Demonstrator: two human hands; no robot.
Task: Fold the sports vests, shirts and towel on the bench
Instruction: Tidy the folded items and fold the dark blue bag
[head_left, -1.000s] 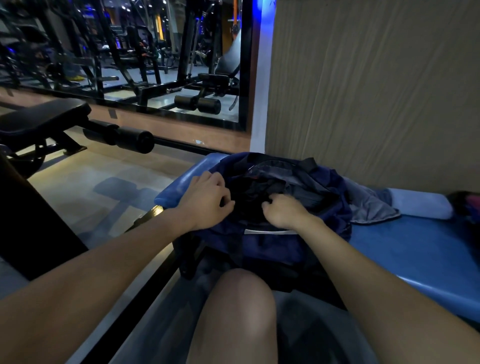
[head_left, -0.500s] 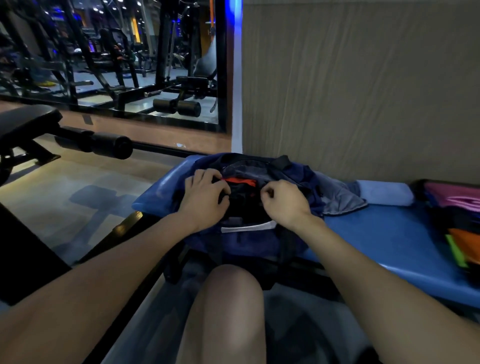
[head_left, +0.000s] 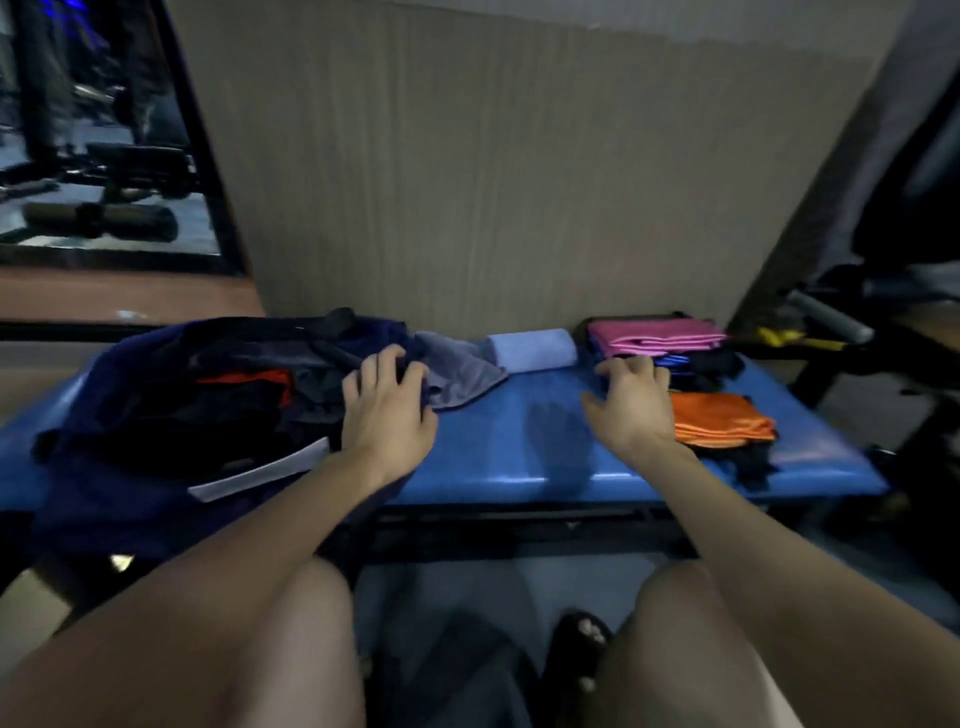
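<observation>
Presently catalogued, left to right across the blue bench (head_left: 545, 447):

Item one, a heap of dark garments (head_left: 218, 395), navy and black with an orange-red strip showing, is piled at the left of the frame. It is judged soft, light and limp, liable to slump and tangle; a single piece is best taken by a hem or shoulder seam and lifted clear. The left hand (head_left: 387, 410) is laid on the heap's right edge, fingers spread and lightly bent over the cloth; whether anything is actually pinched cannot be told.

Item two, a grey cloth (head_left: 457, 371), is spread loosely just right of that hand, its near corner touching the fingers.

Item three, a pale rolled towel (head_left: 532, 345), is set against the back wall at centre frame, apart from both hands.

Item four, a pink folded piece (head_left: 654, 335), and item five, an orange folded piece (head_left: 719, 415), are stacked over dark clothing at the right. These look slick and thin, so slipping is likely.

The right hand (head_left: 631, 402) is held with fingers splayed and nothing grasped, just left of the orange piece, fingertips near the dark items beneath the pink one.
</observation>
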